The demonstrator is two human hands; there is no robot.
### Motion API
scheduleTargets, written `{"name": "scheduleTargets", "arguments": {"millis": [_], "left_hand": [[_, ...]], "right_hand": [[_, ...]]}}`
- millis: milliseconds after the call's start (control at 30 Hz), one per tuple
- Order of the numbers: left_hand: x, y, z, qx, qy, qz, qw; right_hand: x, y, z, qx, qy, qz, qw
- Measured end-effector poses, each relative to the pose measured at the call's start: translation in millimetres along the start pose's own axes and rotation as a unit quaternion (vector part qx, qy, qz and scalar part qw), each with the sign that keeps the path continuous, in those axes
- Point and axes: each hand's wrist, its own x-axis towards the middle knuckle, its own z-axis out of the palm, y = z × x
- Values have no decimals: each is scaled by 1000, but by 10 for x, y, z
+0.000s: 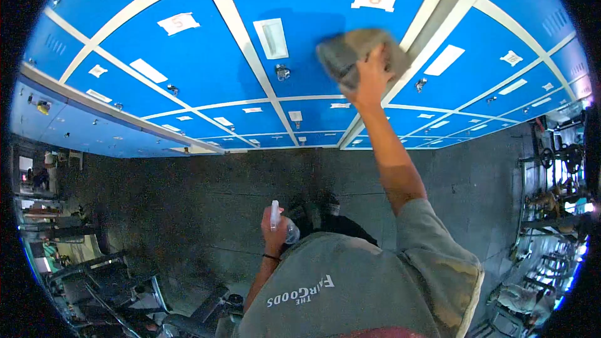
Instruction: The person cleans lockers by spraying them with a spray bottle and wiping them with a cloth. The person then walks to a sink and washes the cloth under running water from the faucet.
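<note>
Blue locker doors with pale frames fill the upper view. Against the door labelled 6 [300, 0], my right hand [374, 75] presses a grey-brown cloth [344, 56], somewhat blurred, near the door's right edge. Left of the cloth are the door's white handle plate [272, 39] and a metal lock [283, 72]. Low in front of my body, my left hand [273, 228] is closed around a clear spray bottle [292, 231] with a white nozzle [275, 211].
Dark floor [188, 194] lies below the lockers. Gym equipment [106, 288] stands at the lower left, and more machines [557, 213] line the right side. Small locks stick out from neighbouring doors.
</note>
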Motion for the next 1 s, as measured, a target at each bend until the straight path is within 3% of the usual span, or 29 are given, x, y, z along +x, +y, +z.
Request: {"name": "scheduleTargets", "arguments": {"millis": [33,100,167,267,300,400,467,533,600,667,767,833,867,900,1000], "left_hand": [[12,-75,-27,15,-17,8,1000],[245,-326,5,45,-64,43,996],[416,-565,105,70,-111,85,988],[711,-1020,300,84,-128,114,982],[765,-1124,409,16,-98,123,987],[993,-1758,670,-29,-71,115,990],[1164,-2093,777,22,-89,182,979],[1293,-2421,980,45,-77,246,965],[1372,-2652,1126,-16,-126,171,977],[1406,-2890,1268,-40,-145,146,978],[1489,-3305,1425,-16,-134,210,968],[1503,-3588,1487,-63,-130,198,970],[1526,-3689,1540,-89,-127,192,969],[1525,-3725,1554,-30,-100,248,963],[1616,-4042,1685,-36,-105,282,953]], "right_hand": [[113,-141,35,-90,106,-8,990],[292,-475,98,-151,189,-43,969],[235,-777,132,-91,131,-108,981],[-118,-406,357,-77,-41,-206,975],[-226,-111,450,-45,93,-253,962],[-255,297,265,-122,150,-66,979],[-44,104,325,-28,280,-130,951],[-62,-180,412,-103,292,-172,935],[-326,-241,637,-150,215,-212,941],[-726,-68,924,-90,151,-252,952],[-1132,508,977,-178,53,-191,964],[-1172,830,953,-197,109,-159,961],[-1057,897,934,-188,190,-159,951],[-1001,749,895,-79,248,-163,952],[-701,295,1101,-119,333,-219,909]]}}
